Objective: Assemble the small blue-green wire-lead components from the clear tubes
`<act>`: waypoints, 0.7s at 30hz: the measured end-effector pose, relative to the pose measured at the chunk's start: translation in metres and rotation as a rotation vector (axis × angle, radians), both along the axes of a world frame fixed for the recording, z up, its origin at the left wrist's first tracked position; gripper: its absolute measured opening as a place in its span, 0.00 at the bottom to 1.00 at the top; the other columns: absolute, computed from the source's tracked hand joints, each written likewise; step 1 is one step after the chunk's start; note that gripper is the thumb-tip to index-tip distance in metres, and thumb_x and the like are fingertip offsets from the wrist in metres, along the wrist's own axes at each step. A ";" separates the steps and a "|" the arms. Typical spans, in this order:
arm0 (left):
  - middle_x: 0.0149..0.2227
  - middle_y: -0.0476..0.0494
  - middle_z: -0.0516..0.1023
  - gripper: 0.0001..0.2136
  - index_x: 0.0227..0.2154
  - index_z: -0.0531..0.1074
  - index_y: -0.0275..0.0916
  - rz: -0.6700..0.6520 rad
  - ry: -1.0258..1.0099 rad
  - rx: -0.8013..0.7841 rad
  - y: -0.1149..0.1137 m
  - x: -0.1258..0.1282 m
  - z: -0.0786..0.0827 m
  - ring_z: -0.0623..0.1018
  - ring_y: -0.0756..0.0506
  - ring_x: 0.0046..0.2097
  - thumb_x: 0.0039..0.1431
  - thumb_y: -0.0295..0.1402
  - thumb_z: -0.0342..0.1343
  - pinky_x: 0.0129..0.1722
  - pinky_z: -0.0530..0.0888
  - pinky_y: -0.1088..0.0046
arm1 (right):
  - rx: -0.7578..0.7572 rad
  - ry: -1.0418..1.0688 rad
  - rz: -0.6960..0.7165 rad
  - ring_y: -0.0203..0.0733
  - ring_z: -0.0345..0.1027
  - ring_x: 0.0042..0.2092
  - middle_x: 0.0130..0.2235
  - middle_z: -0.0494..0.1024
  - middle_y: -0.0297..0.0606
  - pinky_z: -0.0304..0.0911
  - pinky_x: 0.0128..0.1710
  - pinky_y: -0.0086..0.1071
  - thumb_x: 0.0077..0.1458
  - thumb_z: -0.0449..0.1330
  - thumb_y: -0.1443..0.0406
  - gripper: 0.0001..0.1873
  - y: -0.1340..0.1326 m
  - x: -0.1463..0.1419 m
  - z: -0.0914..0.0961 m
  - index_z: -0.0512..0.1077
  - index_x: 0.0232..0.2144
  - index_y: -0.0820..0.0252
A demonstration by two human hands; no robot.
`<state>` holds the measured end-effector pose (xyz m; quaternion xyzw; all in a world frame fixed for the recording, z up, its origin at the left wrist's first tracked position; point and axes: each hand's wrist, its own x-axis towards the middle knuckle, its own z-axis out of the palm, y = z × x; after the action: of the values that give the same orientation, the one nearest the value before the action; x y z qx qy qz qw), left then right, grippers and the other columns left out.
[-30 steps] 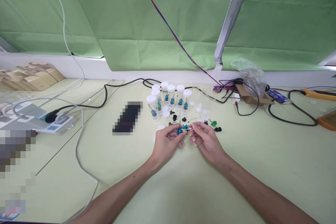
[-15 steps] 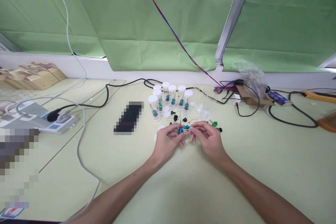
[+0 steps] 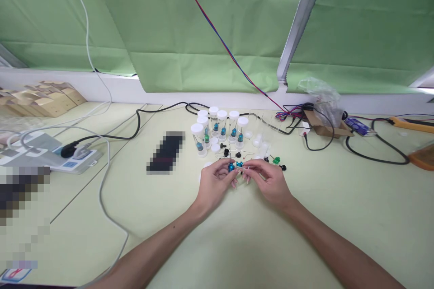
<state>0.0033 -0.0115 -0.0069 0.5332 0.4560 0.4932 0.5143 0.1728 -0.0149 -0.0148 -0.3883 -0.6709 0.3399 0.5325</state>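
My left hand (image 3: pixel 212 185) is closed, its fingertips pinching a small blue part (image 3: pixel 231 167) with a thin rod standing up from it. My right hand (image 3: pixel 271 183) is closed too, pinching a thin metal rod (image 3: pixel 241 168) that points toward the blue part. Whether the rod's tip touches or enters that part is too small to tell. A second blue piece (image 3: pixel 239 164) shows between the two hands; I cannot tell if it is held or lies behind them. Just beyond my fingers are small black parts (image 3: pixel 238 155) and a green part (image 3: pixel 276 160).
Several clear vials with white caps (image 3: pixel 242 121), holding blue or green pieces, stand behind my hands. A dark pixelated rectangle (image 3: pixel 166 152) lies to the left, near a power strip (image 3: pixel 79 158). Cables, a cardboard box (image 3: pixel 325 130) and a plastic bag (image 3: pixel 327 104) are at the back right.
Both hands have shifted very slightly left in view, and the right fingertips sit a little differently around the rod. The grip on the blue part is the same.
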 end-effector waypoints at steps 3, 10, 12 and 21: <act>0.24 0.49 0.75 0.15 0.38 0.74 0.36 0.010 0.007 0.014 0.000 0.000 0.000 0.75 0.49 0.23 0.49 0.39 0.64 0.25 0.75 0.72 | 0.131 -0.094 -0.044 0.39 0.72 0.28 0.31 0.79 0.37 0.68 0.30 0.33 0.58 0.60 0.66 0.05 0.001 0.001 0.000 0.77 0.37 0.56; 0.26 0.50 0.74 0.19 0.45 0.73 0.35 0.022 0.001 0.061 -0.001 0.000 -0.001 0.75 0.50 0.23 0.51 0.37 0.64 0.24 0.75 0.74 | 0.427 -0.267 -0.056 0.42 0.73 0.37 0.35 0.79 0.40 0.69 0.37 0.36 0.60 0.57 0.70 0.10 0.006 0.008 -0.004 0.77 0.40 0.54; 0.26 0.49 0.74 0.19 0.44 0.73 0.35 0.023 0.000 0.066 -0.001 0.001 -0.002 0.75 0.50 0.22 0.51 0.37 0.64 0.24 0.75 0.74 | 0.465 -0.329 -0.049 0.42 0.73 0.37 0.36 0.78 0.41 0.69 0.37 0.35 0.61 0.56 0.70 0.11 0.007 0.010 -0.005 0.77 0.41 0.54; 0.24 0.49 0.75 0.14 0.37 0.75 0.36 0.031 0.006 0.047 -0.003 0.002 -0.001 0.74 0.50 0.22 0.50 0.39 0.64 0.24 0.75 0.73 | 0.529 -0.479 -0.042 0.43 0.71 0.39 0.40 0.76 0.46 0.67 0.33 0.34 0.63 0.52 0.70 0.14 0.010 0.018 -0.005 0.76 0.44 0.54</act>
<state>0.0056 -0.0141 -0.0079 0.5392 0.4542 0.5101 0.4926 0.1907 -0.0053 -0.0198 -0.3192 -0.8334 0.0426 0.4491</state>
